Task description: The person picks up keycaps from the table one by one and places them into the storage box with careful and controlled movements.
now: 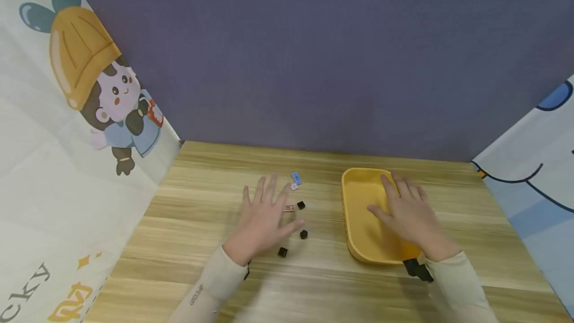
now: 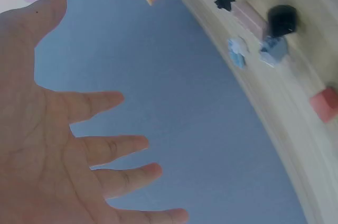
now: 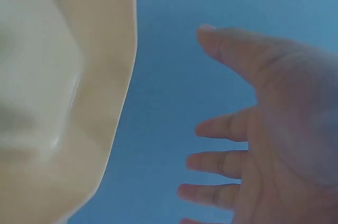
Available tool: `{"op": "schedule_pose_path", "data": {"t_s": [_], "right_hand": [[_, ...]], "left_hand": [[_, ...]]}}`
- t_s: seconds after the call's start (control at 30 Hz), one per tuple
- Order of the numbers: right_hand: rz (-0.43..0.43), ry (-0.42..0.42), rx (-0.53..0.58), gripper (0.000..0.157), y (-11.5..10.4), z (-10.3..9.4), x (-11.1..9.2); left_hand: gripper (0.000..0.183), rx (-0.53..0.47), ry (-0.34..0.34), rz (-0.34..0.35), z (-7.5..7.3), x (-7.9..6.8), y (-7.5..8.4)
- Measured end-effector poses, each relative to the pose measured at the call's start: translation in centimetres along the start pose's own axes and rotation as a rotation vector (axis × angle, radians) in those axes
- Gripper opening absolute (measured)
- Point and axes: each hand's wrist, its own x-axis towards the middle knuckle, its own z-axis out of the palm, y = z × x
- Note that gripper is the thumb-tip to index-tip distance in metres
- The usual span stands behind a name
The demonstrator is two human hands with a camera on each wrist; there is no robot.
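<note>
- Hands, two: the left hand (image 1: pixel 264 221) over the tabletop (image 1: pixel 179 243), its fingers (image 2: pixel 124 180) straight and spread apart; the right hand (image 1: pixel 410 213) over the right part of the tray (image 1: pixel 365 208), its fingers (image 3: pixel 216 163) likewise extended and apart.
- Tray, one: yellow, on the tabletop to the right of the blocks (the right wrist view shows a gap between its rim and the right hand).
- Blocks, six visible in the head view: three black blocks (image 1: pixel 304 234), one blue block (image 1: pixel 296 177), one white block (image 1: pixel 294 187) and one pink block (image 1: pixel 289 208), all near the left hand, on the side towards the tray.
- Further blocks, left wrist view: one red block (image 2: pixel 326 103) and one bluish block (image 2: pixel 273 49) (neither discernible from the head), so the full count is uncertain.
- Edges and room: tabletop between blocks and tray, and outward of both hands; the far edge meets a dark backdrop (image 1: pixel 314 54), with the blue block and tray nearer it.
- Obscured: the tray's right rim, partly behind the right hand; the tray, cropped in both wrist views; a dark shape (image 1: pixel 419 270) by the right cuff, unidentifiable.
</note>
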Motion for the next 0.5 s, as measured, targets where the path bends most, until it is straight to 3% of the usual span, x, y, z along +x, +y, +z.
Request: {"op": "schedule_pose_path", "data": {"t_s": [0.27,0.5], "right_hand": [[0.041,-0.107,0.135,0.077,3.3,0.0,0.1],[0.012,-0.148,0.086,0.050,5.1,0.5,0.3]], "left_hand": [[0.083,-0.041,-0.020,-0.013,0.5,-0.5,-1.7],[0.068,-0.081,-0.011,-0.002,1.1,-0.8,-3.4]]}}
